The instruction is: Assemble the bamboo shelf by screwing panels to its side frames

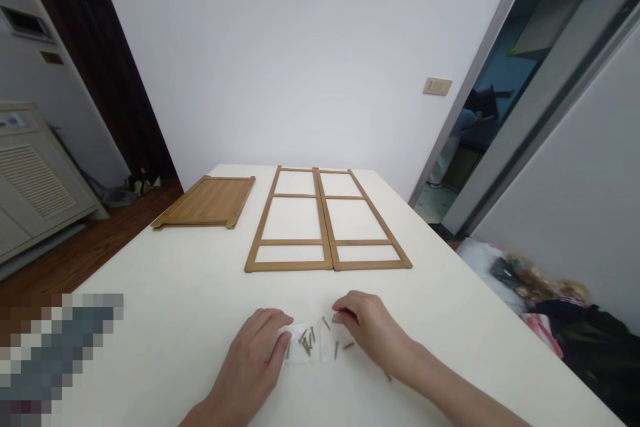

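Note:
My left hand [255,353] rests on the table at the left edge of a small clear plastic bag [303,357], its thumb and forefinger apart and touching the bag. Several metal screws [306,344] lie in a bunch on or in the bag; I cannot tell which. To the right, my right hand [373,330] is closed in a pinch on a screw, mostly hidden by the fingertips. Loose screws lie around it: one slanted screw [326,323] left of the fingertips, one upright in view [337,349], and another [349,345] below the palm.
Two wooden frames with crossbars [327,240] lie side by side on the white table [200,320]. A stack of slatted wooden panels [210,203] lies at the far left. Behind is a wall; clothes and bags [550,293] are piled beyond the right edge.

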Motion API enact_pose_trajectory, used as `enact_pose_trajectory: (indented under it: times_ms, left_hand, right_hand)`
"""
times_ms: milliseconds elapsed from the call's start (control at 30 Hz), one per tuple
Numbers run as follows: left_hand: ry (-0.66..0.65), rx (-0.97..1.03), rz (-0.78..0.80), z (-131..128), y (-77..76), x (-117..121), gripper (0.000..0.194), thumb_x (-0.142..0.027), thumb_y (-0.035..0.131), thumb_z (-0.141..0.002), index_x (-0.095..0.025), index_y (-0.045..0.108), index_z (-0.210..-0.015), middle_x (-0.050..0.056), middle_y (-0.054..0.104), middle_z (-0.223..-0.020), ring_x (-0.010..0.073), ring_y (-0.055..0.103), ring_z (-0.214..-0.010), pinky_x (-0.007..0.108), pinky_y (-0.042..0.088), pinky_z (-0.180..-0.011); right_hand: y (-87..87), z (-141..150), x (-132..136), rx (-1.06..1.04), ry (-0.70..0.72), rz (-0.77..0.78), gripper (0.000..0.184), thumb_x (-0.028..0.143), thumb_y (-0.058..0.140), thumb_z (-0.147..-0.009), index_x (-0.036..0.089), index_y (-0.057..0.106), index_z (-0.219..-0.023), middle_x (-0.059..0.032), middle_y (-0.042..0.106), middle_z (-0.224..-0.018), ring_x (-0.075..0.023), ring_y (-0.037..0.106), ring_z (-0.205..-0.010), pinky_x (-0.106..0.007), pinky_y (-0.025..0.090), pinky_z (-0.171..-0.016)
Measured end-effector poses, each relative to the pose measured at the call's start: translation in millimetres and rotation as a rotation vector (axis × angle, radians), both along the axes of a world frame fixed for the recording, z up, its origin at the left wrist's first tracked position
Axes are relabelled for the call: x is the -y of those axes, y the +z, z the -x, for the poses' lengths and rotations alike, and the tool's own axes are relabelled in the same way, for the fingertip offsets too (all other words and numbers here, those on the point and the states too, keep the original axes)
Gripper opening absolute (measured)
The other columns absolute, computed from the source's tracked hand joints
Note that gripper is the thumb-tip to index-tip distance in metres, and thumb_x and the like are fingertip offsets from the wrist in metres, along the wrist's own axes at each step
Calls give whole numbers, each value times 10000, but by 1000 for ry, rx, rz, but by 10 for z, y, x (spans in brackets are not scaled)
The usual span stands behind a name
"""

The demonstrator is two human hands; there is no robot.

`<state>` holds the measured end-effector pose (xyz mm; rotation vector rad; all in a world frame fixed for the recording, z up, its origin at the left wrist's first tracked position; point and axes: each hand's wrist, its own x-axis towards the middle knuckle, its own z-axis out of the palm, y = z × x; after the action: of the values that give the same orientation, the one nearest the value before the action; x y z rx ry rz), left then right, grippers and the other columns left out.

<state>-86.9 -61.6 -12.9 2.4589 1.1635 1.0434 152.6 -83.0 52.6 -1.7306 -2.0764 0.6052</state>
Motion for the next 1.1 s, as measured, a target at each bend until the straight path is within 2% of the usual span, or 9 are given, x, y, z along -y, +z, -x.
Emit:
enact_pose_trajectory:
  times_ms: [200, 333, 467, 567, 700, 867, 933, 1000, 1100]
  left_hand:
    - [-169, -201, 11, -338, 264, 41, 188, -188, 500, -902, -213, 651, -1012, 60, 678, -918, 223, 617, -885, 385, 533, -800]
    - [-192, -445, -1, -695, 390, 103, 82, -248, 666, -806, -175, 684, -838, 76, 678, -821, 277, 613, -854, 449, 520, -777]
    - [-166, -640, -28, -910, 288, 142, 51, -168, 678, -766, -129, 694, -737, 115, 674, -741, 306, 615, -803, 449, 510, -706]
    - [-178, -638, -53, -953, 160, 142, 146, -60, 571, -787, -135, 685, -735, 112, 670, -738, 281, 611, -762, 415, 492, -684]
    - [-192, -595, -23, -958, 163, 145, 233, -35, 466, -816, -144, 652, -728, 104, 656, -756, 255, 601, -768, 399, 480, -727]
    - [-140, -448, 133, -740, 410, 81, 218, -107, 429, -874, -163, 621, -787, 61, 639, -803, 222, 583, -833, 362, 459, -766]
    - [-87, -438, 191, -564, 463, 28, 229, -126, 420, -889, -172, 600, -755, 52, 631, -792, 212, 574, -829, 355, 447, -766]
    - [-50, -452, 234, -399, 445, -10, 238, -129, 418, -892, -174, 587, -732, 47, 627, -773, 209, 568, -815, 355, 440, -771]
    - [-69, -449, 287, -257, 314, -19, 222, -118, 432, -881, -177, 588, -733, 40, 628, -776, 202, 565, -813, 337, 439, -758]
  right_hand:
    - [6, -427, 390, 154, -211, 193, 215, 323, 585, -845, 167, 660, -973, -95, 656, -972, -228, 621, -885, -304, 433, -753]
    - [-108, -409, 583, 212, -234, 261, 241, 230, 647, -766, 149, 626, -992, -110, 643, -1025, -248, 607, -948, -313, 419, -808]
    - [-214, -409, 634, 225, -218, 276, 117, 121, 547, -789, 146, 623, -874, -105, 654, -968, -222, 610, -863, -296, 412, -750]
    - [-285, -448, 647, 216, -163, 232, 225, 25, 429, -773, 159, 609, -789, -85, 658, -899, -196, 604, -805, -278, 397, -707]
    - [-317, -434, 577, 191, -117, 174, 240, 39, 404, -802, 156, 613, -791, -88, 662, -887, -191, 603, -788, -271, 395, -692]
    - [-240, -342, 367, 93, -140, 127, 264, 122, 441, -859, 132, 640, -1032, -116, 674, -1009, -211, 618, -928, -273, 411, -785]
    - [-203, -307, 303, 76, -146, 163, 265, 134, 440, -860, 138, 653, -1018, -118, 676, -1017, -212, 623, -932, -270, 413, -773]
    - [-179, -270, 257, 91, -135, 205, 240, 128, 445, -849, 142, 670, -932, -116, 684, -975, -213, 628, -904, -269, 411, -742]
    - [-173, -213, 213, 160, -108, 225, 219, 113, 456, -834, 136, 673, -855, -122, 684, -926, -216, 627, -860, -272, 402, -707]
